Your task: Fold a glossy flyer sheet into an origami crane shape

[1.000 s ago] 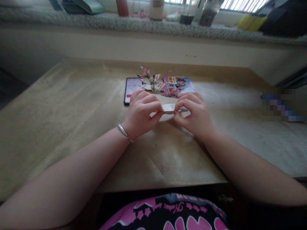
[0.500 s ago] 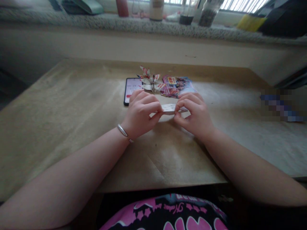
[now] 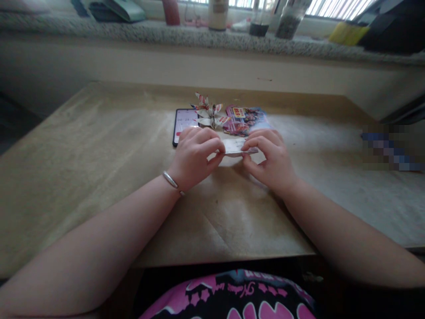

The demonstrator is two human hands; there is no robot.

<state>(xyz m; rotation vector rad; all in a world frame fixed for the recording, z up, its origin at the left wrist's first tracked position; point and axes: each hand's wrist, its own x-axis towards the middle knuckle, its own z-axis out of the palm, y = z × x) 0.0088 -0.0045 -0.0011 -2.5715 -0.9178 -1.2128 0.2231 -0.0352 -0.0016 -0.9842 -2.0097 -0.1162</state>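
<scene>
Between both hands a small folded piece of paper (image 3: pixel 233 146), pale on top, is held a little above the table. My left hand (image 3: pixel 201 153), with a silver bracelet (image 3: pixel 170 179) on its wrist, pinches the left end between thumb and fingers. At the right end, my right hand (image 3: pixel 268 155) grips the same paper, thumb below and fingertips on top. Just beyond the hands stand folded paper cranes (image 3: pixel 212 116) with printed wings. Partly covered by my left hand and the cranes lies a phone (image 3: pixel 185 122) with a lit screen.
A stack of colourful printed paper (image 3: pixel 245 119) lies behind my right hand on the beige table (image 3: pixel 99 155). A blurred blue strip (image 3: pixel 388 150) is at the right. Along the stone windowsill (image 3: pixel 195 40) stand several bottles and jars, among them a dark-filled jar (image 3: pixel 288 24).
The paper has tilted so more of its pale upper face shows. My right fingers have shifted slightly along it; both hands keep their hold.
</scene>
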